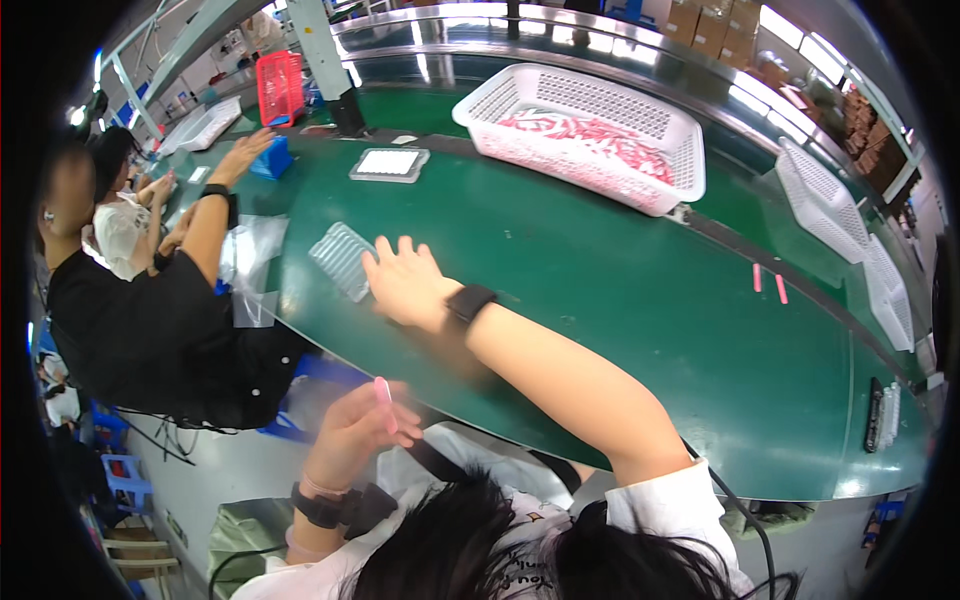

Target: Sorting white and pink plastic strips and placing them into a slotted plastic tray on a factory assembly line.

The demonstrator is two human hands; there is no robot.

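My left hand (352, 425) is in front of the table's near edge, pinching a small pink-and-white stick (385, 403) upright between thumb and fingers. My right hand (408, 283) reaches across over the green table (560, 310), palm down with its fingers spread and nothing visible in it. Just left of its fingertips lies a clear ribbed plastic tray (343, 260), whose right edge the fingers overlap. Whether they touch it I cannot tell. Farther back, a white perforated basket (640, 195) holds a heap of similar pink and white sticks.
A co-worker in black (170, 330) sits at the left, a hand beside a blue box (271, 158). Clear plastic bags (250, 250) lie near them. A white-topped case (389, 165) lies at the back; two pink sticks (769, 283) lie at the right, beyond them white baskets (822, 200).
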